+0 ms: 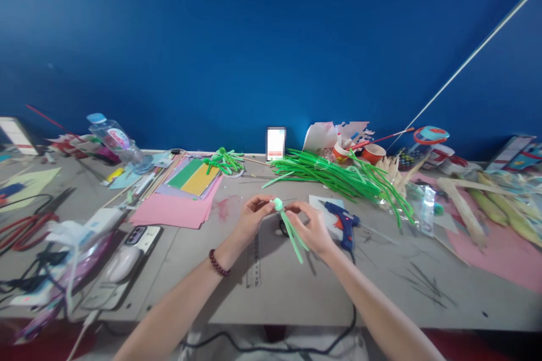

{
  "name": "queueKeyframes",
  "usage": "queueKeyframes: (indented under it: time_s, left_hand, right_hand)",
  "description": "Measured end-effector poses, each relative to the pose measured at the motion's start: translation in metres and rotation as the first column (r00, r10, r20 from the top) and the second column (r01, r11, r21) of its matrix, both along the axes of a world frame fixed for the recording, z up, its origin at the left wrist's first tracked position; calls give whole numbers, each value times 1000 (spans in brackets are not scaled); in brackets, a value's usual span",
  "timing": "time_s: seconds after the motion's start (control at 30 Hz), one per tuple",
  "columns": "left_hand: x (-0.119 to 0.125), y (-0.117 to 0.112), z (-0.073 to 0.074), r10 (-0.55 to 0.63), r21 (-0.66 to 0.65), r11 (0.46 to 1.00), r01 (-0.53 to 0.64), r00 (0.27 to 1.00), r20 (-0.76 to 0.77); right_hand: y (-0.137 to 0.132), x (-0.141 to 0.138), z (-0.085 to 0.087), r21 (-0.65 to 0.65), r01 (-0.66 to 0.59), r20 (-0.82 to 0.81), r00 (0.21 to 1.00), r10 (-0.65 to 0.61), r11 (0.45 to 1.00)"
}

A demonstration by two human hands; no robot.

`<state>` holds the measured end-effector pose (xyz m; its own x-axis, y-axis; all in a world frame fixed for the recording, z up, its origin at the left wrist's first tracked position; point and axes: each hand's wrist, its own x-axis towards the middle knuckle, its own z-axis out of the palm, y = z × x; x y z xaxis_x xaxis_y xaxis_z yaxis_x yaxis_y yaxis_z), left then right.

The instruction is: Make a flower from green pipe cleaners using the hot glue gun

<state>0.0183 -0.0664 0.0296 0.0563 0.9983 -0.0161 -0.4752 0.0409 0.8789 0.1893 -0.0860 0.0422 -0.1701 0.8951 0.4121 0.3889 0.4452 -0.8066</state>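
Above the middle of the table, a light green pipe cleaner [278, 205] is coiled into a small knob at its top, with long straight ends hanging down to the lower right. My left hand [254, 214] pinches the coiled knob from the left, and a dark red bead bracelet sits on that wrist. My right hand [312, 227] has its fingers closed on the pipe cleaner just below the knob; its fingertips are partly hidden. Under my hands lies a clear ruler [254, 265], beside a small dark round object I cannot make out.
A blue glue gun [346, 221] rests to the right, its cord running off the front edge. Behind it lies a bundle of green pipe cleaners [326, 172]. Pink paper [167, 211], a phone [144, 237] and a tilted plastic bottle [116, 138] are on the left.
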Motion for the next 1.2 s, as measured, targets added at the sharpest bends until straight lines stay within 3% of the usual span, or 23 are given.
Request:
queueKeyframes:
  time_s: [0.23,0.43,0.53,0.63,0.8,0.9,1.1,1.2]
  left_hand:
    - [6,-2,-5,-22,31,999,23,998,-60]
    - [6,-2,-10,104,210,977,-41,949,-298]
    - [5,-2,-11,152,277,960,-49,919,-364]
    - [4,0,-12,119,274,962,-18,927,-356]
    - [3,4,-16,56,159,987,-11,959,-278]
    - [3,4,-17,48,107,994,-16,950,-308]
    - [3,3,-15,116,279,960,6,901,-419]
    - [3,3,-15,122,296,955,16,890,-439]
  right_hand:
    - [-3,-10,-16,-148,-13,-110,994,-3,989]
    - [3,0,-18,149,124,177,973,-150,981]
    - [5,4,-16,266,117,282,940,-194,957]
    - [6,5,-14,345,88,327,922,-208,934]
    - [7,6,-15,411,43,366,907,-208,911]
    - [8,7,-17,426,22,366,910,-195,904]
    - [8,9,-20,449,-1,349,921,-174,894]
    - [7,9,-21,478,1,354,915,-194,878]
